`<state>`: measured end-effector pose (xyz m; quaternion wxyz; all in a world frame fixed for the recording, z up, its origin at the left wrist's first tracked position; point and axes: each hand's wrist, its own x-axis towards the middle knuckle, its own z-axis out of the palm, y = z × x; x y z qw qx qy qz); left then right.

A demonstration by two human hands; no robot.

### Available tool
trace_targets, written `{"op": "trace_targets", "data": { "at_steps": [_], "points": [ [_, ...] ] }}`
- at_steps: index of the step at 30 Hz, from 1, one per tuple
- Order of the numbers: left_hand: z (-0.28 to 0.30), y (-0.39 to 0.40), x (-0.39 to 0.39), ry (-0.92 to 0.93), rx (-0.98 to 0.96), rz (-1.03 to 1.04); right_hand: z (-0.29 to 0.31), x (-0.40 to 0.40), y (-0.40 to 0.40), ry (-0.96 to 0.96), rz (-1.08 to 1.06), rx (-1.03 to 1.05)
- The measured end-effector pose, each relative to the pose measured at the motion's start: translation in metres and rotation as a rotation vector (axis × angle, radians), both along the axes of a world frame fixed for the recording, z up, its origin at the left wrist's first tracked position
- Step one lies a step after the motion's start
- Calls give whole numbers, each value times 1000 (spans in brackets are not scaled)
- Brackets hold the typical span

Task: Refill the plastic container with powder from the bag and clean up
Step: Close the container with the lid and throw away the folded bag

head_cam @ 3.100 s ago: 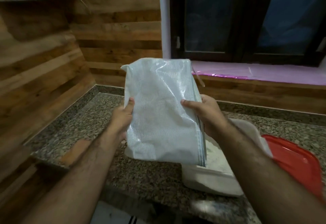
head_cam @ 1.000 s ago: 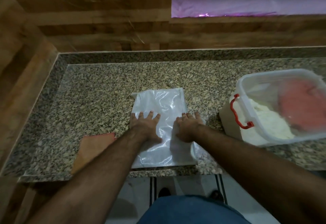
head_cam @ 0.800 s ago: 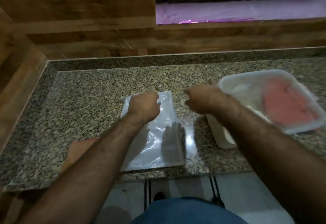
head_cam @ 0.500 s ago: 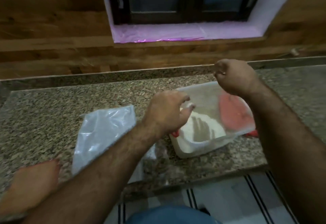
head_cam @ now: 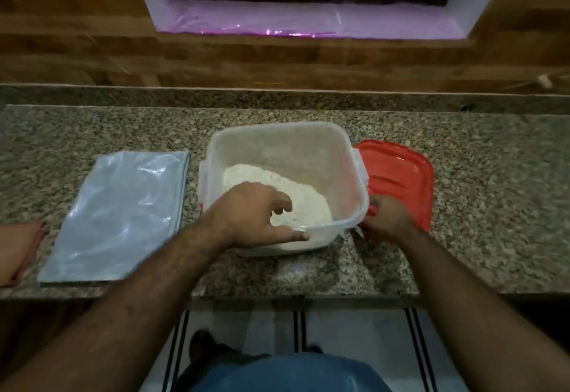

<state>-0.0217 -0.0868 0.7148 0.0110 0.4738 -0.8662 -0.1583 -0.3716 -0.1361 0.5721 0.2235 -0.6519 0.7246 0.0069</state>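
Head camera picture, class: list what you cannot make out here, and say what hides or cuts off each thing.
- Right hand: blurred, so its grip on the red lid is unclear.
- Red lid: its left edge is hidden behind the plastic container.
- Powder: the near part is covered by the left hand.
- Orange object: cut off by the left frame edge; cannot be identified.
- Empty bag: any printing is unreadable.

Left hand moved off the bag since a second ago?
Yes. The left hand was pressing flat on the bag; it now sits to the bag's right, at the near rim of the container, while the bag lies untouched on the counter.
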Motion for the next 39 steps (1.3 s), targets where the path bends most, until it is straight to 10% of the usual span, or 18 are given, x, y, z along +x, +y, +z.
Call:
{"op": "trace_targets", "data": {
  "at_steps": [9,18,26,33,39],
  "points": [
    [-4,2,0,25,17,56,6,20,34,134,-74,-354],
    [-14,1,4,19,-85,156,153,44,-16,-260,-213,-1050],
    [-13,3,8,606,-486,475,224,89,-4,-653,-40,-1311],
    [40,-24,30,1630,-62,746,234,104,-4,-910,-240,-1003],
    [31,-7,22,1448,-140,948,201,97,-25,-721,-305,-448]
  ]
}}
